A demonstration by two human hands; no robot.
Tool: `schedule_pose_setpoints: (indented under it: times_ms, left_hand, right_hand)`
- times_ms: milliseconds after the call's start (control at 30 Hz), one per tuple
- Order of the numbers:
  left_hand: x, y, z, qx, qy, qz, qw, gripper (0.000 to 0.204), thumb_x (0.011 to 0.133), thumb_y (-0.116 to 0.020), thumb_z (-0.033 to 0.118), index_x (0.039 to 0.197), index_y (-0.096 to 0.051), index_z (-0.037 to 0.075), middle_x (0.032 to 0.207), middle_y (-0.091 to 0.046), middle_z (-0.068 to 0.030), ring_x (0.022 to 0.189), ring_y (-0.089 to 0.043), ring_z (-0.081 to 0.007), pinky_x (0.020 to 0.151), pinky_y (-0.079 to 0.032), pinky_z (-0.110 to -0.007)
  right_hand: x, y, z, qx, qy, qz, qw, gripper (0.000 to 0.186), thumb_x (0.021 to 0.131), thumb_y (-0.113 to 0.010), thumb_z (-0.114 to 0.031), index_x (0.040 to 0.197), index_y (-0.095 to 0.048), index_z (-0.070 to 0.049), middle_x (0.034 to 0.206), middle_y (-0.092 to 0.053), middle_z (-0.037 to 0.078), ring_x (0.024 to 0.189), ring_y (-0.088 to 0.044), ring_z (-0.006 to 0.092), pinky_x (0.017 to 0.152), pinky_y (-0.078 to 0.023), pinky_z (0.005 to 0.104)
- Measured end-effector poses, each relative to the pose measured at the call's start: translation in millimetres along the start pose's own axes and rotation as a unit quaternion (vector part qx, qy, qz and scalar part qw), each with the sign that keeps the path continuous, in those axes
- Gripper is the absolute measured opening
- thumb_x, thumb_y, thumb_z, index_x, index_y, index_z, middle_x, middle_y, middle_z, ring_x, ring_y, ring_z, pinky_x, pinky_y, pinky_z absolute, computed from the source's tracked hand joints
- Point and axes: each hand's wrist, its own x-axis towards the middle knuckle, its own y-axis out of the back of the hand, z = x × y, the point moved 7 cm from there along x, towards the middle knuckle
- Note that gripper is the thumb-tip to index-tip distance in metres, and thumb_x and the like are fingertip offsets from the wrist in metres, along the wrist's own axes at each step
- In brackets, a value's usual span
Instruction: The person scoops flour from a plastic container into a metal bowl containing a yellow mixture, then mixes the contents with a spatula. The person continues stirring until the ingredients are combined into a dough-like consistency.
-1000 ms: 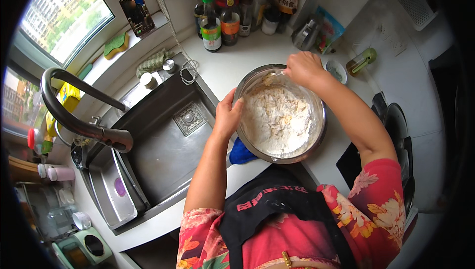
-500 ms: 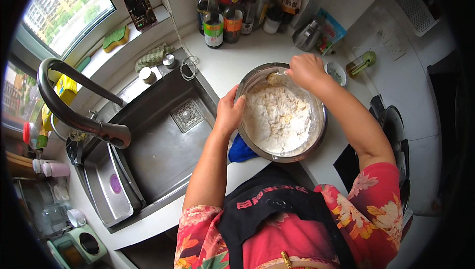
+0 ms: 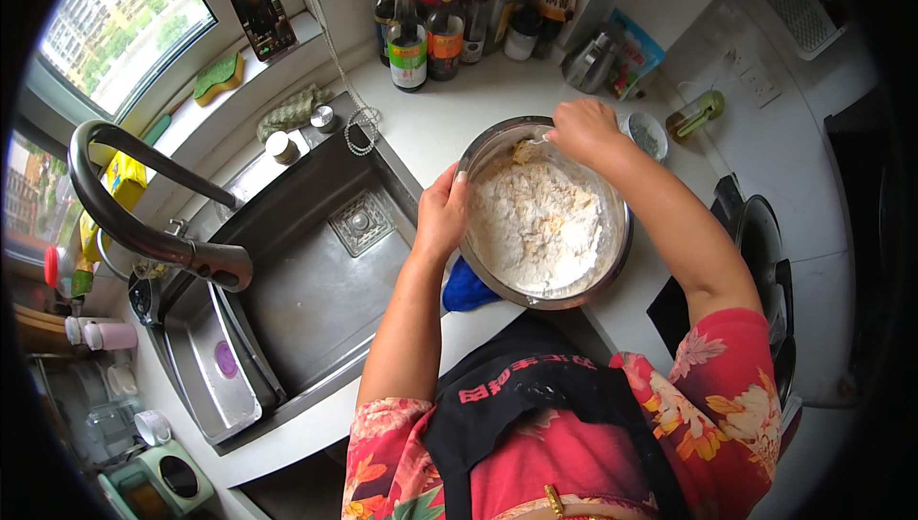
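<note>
My left hand [image 3: 443, 208] grips the left rim of a large steel bowl [image 3: 612, 262] of white flour [image 3: 535, 238], streaked pale yellow, with a lumpy yellowish clump at its back. My right hand [image 3: 585, 128] is closed on a light-coloured utensil at the back rim; most of the utensil is hidden by my fingers and the mixture. The bowl stands on the white counter, with a blue cloth [image 3: 467, 286] poking out under its lower left. A small bowl of greenish contents [image 3: 646, 135] sits just right of my right hand.
Left lies a steel sink [image 3: 306, 319] with a curved faucet [image 3: 143, 233]. Sauce bottles [image 3: 408, 51] and a steel pitcher [image 3: 588, 66] stand at the back. A phone [image 3: 260, 13] and sponge [image 3: 218, 78] are on the sill. Dark pans [image 3: 760, 233] and an oil container [image 3: 693, 118] are at right.
The bowl and both hands have shifted very slightly. The clump at the back shows a little more beside my right hand. Both grips are the same as before.
</note>
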Motion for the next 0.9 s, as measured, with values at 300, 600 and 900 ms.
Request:
schedule_pose_setpoints:
  times_ms: [300,600,900]
  left_hand:
    - [2,0,-8,-0.039,0.013,-0.002,0.999,0.036,0.097,-0.049,0.020,0.124,-0.055,-0.002,0.099,-0.065,-0.0047,0.092,-0.055,-0.0104,0.082,-0.044,-0.025]
    - [1,-4,-8,-0.092,0.049,-0.013,0.994,0.037,0.098,-0.050,0.021,0.126,-0.054,-0.003,0.102,-0.064,-0.0041,0.091,-0.054,-0.0095,0.083,-0.044,-0.024]
    - [0,-4,-12,-0.117,0.044,0.007,0.992,0.036,0.097,-0.050,0.018,0.124,-0.054,-0.004,0.103,-0.063,-0.0043,0.089,-0.054,-0.0086,0.081,-0.044,-0.023]
  right_hand:
    - [-63,-10,-94,-0.002,0.258,-0.026,0.966,0.017,0.072,-0.067,-0.022,0.067,-0.068,-0.006,0.070,-0.066,0.016,0.071,-0.066,0.0325,0.062,-0.051,0.0437]
    - [-26,-39,-36,0.039,0.135,0.059,0.988,0.025,0.080,-0.065,-0.031,0.071,-0.068,-0.009,0.072,-0.065,0.014,0.073,-0.064,0.0323,0.065,-0.048,0.0454]
    - [-78,-54,39,0.084,0.028,-0.059,0.994,0.023,0.082,-0.060,-0.026,0.068,-0.068,-0.008,0.074,-0.065,0.015,0.075,-0.064,0.0324,0.068,-0.048,0.0465]
